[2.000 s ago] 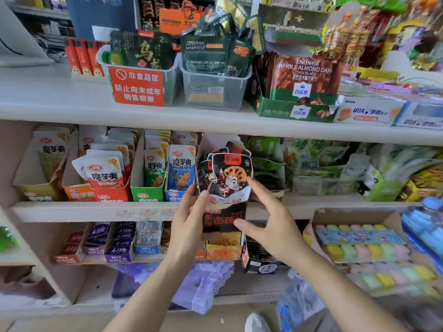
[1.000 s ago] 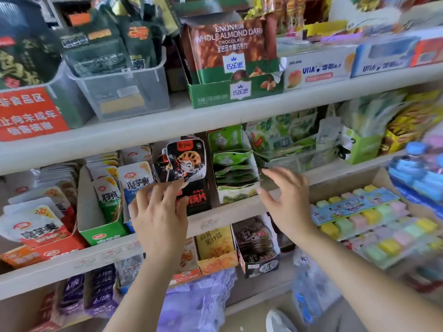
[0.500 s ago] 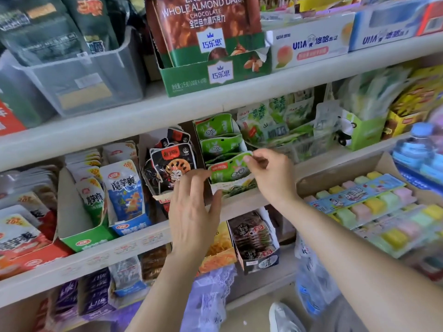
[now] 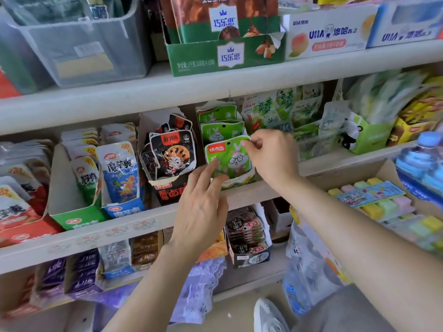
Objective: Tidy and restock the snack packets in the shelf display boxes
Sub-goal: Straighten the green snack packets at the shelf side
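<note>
The right hand [image 4: 272,159] pinches the top right corner of the front green packet [image 4: 227,161] between thumb and forefinger, the other fingers curled behind. The left hand [image 4: 201,212] reaches up from below with fingers nearly straight and holds nothing, its fingertips [image 4: 214,167] resting on that packet's lower left face. The packet stands upright at the front of its display box [image 4: 242,182] on the middle shelf [image 4: 119,227], with two more green packets [image 4: 220,133] of the same kind lined up behind it.

Just left, touching side to side, is a torn cardboard box [image 4: 167,190] of black packets [image 4: 172,155] that lean and fan out unevenly. Further left are a blue packet [image 4: 119,173] in a blue-fronted box and a green box [image 4: 74,213] with few packets in it.

To the right, the right hand and wrist hide part of a clear tub of pale green sachets [image 4: 282,109], and beyond it stands a green box with a panda [image 4: 366,137].

The upper shelf [image 4: 167,92] carries a clear plastic bin [image 4: 84,44] and a green chocolate carton [image 4: 225,57]. On the lower shelf the left wrist covers much of an orange box — beside it a dark-packet box [image 4: 249,236] is in plain view. A water bottle [image 4: 422,159] and a tray of pastel blocks [image 4: 376,200] sit at the far right.
</note>
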A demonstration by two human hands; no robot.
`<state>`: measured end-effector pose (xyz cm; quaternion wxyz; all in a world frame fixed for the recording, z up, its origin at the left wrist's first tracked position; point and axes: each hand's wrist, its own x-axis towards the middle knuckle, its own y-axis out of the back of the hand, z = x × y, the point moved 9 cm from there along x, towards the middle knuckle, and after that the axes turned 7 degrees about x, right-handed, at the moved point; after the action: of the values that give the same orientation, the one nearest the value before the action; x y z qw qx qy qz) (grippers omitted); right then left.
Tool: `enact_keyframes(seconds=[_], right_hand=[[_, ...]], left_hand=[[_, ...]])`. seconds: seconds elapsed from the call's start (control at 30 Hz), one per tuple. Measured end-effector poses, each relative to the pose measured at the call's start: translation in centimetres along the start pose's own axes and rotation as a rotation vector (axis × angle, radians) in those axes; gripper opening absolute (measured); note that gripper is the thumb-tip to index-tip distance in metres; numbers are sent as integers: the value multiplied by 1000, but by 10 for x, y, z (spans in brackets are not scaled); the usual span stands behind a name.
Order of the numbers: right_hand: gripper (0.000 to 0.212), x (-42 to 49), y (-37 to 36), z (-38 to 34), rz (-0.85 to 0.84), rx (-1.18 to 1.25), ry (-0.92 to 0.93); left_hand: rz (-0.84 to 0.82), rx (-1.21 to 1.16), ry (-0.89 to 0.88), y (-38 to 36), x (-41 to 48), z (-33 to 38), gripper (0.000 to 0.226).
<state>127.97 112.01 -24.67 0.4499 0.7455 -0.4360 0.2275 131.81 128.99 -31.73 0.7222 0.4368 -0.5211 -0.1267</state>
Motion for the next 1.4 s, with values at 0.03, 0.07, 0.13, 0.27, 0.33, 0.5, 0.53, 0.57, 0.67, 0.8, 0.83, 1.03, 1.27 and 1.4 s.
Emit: enact_keyframes(seconds=[0.03, 0.07, 0.13, 0.27, 0.33, 0.5, 0.53, 0.57, 0.67, 0.8, 0.83, 1.03, 1.27, 1.4], right_hand=[[19, 3, 0, -4, -5, -17, 14], [21, 4, -1, -9, -11, -15, 35], [24, 2, -9, -23, -64, 35, 157], [31, -22, -30, -31, -333, 68, 414], [41, -32, -35, -25, -511, -15, 403], [66, -36, -43, -18, -735, -392, 420], [65, -31, -45, -19, -747, -415, 402], [63, -25, -48, -20, -753, -441, 385], [56, -7, -63, -25, -772, -518, 384], [44, 11, -75, -23, -829, -487, 334], [45, 11, -77, -20, -848, -493, 325], [53, -16, -66, -18, -962, -371, 209], [54, -34, -35, -21, -694, -212, 265], [58, -29, -43, -21, -613, -249, 323]], left_hand=[[-14, -2, 5, -1, 0, -1, 40], [-30, -1, 9, -2, 0, -1, 42], [-50, 20, 13, -4, 1, -2, 46], [-45, -9, 14, -3, 2, -5, 52], [-23, -34, 2, -1, 1, -7, 53], [24, -46, 4, 1, -3, -8, 51], [28, -58, 13, 1, -3, -9, 51], [30, -64, 23, 1, -2, -10, 52], [32, -72, 53, 2, -2, -12, 53], [22, -89, 60, 0, -2, -12, 53], [20, -92, 57, -1, -2, -12, 53], [27, -133, 49, -2, -2, -6, 50], [71, -154, 45, 0, -2, -6, 42], [51, -133, 56, -3, -5, -2, 49]])
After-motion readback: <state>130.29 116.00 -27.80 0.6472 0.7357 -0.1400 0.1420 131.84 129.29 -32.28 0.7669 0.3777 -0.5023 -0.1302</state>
